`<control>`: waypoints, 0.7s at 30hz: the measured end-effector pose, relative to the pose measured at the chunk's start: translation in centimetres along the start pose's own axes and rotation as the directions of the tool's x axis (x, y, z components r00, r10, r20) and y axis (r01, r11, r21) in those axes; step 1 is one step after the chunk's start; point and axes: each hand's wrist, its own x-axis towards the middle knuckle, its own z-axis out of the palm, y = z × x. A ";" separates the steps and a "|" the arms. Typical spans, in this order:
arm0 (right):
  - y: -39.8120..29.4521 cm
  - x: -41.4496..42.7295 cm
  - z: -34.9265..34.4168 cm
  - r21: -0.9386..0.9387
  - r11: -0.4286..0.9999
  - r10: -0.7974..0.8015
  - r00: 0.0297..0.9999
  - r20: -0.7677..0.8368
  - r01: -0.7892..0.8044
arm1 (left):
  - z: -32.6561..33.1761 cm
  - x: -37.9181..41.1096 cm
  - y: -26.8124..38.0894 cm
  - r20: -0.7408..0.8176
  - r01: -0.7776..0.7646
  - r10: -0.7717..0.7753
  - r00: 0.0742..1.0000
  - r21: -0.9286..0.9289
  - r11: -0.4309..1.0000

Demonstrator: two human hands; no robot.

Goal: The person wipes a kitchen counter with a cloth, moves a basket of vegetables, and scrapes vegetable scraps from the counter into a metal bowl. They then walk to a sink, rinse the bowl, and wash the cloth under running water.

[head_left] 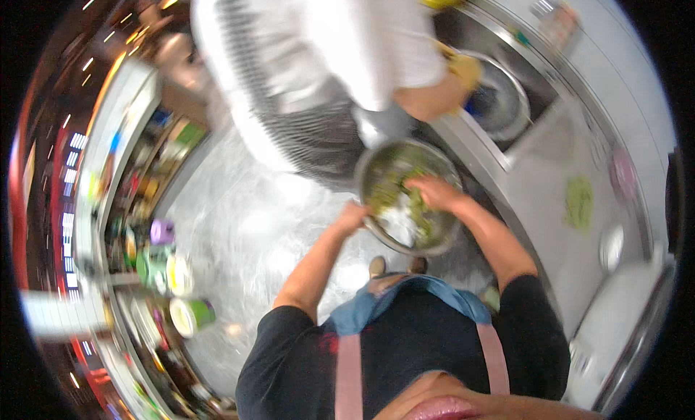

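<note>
A round metal bowl [365, 173] stands in front of my body, with chopped green vegetables [390, 189] spread around its inside. A bright white patch at its bottom is too blurred to identify. My left hand [354, 216] grips the bowl's rim on the left side. Inside the bowl, my right hand [434, 192] touches the greens from the right. Its fingertips are partly hidden among them, so whether they hold any is unclear.
A co-worker in white [336, 34] bends close beyond the bowl, a yellow-gloved hand [464, 72] at a metal basin [528, 107] in the sink. Steel counter [548, 203] runs along the right. Shelves and a green-and-white bucket [203, 314] stand left.
</note>
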 end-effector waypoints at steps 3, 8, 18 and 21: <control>-4.5 -2.1 -0.3 0.204 0.966 0.140 0.986 0.090 -0.156 | 3.7 -2.0 -3.9 -0.059 0.073 -0.087 0.994 -0.209 0.975; -2.0 -2.1 6.7 0.714 0.685 0.206 0.979 0.005 -0.147 | 4.8 -6.3 -9.3 0.024 0.149 -0.167 0.986 -0.587 0.796; -15.6 5.2 17.5 0.661 0.469 0.326 0.811 0.486 -0.585 | -3.4 -15.5 -23.5 -0.167 0.047 -0.333 0.928 -0.834 0.550; -21.5 9.6 18.3 0.711 0.454 0.230 0.841 0.489 -0.537 | -7.4 -19.2 -25.4 -0.285 -0.087 -0.317 0.905 -0.851 0.518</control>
